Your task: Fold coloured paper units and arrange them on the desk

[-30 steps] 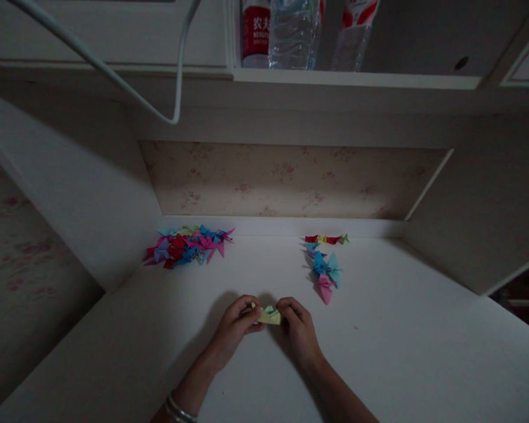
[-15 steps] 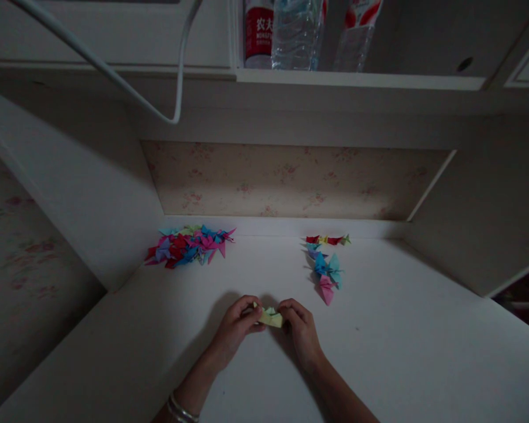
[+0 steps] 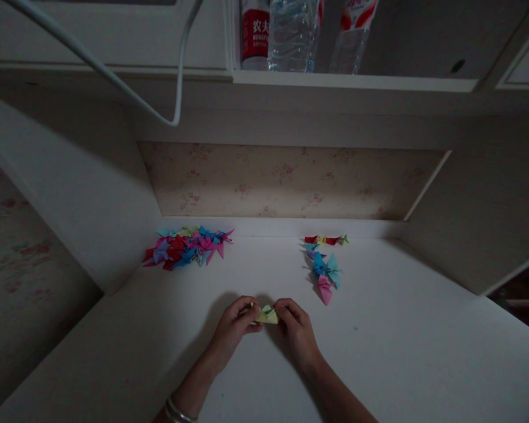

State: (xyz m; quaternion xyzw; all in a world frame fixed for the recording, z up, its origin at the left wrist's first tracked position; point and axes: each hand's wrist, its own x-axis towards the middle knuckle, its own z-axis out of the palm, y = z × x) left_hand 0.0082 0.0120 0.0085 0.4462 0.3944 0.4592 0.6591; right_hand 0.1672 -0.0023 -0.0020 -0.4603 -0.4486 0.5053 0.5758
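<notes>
A pale yellow-green origami crane is held just above the white tabletop, its folds partly covered by fingers. My left hand pinches its left end between thumb and fingers. At the other end, my right hand grips it with bent fingers and thumb. Beyond my right hand lie several loose paper cranes, among them a pink crane, a blue crane and a light teal crane.
A heap of colourful paper cranes rests at the back left. Red and yellow folded pieces lie along the back edge. Overhead, a shelf holds plastic bottles, and a white curved bar hangs down at the upper left.
Both hands keep hold of the crane, and my right hand has come slightly closer to my left. Less of the paper shows between them. The whole view has shifted a little.
</notes>
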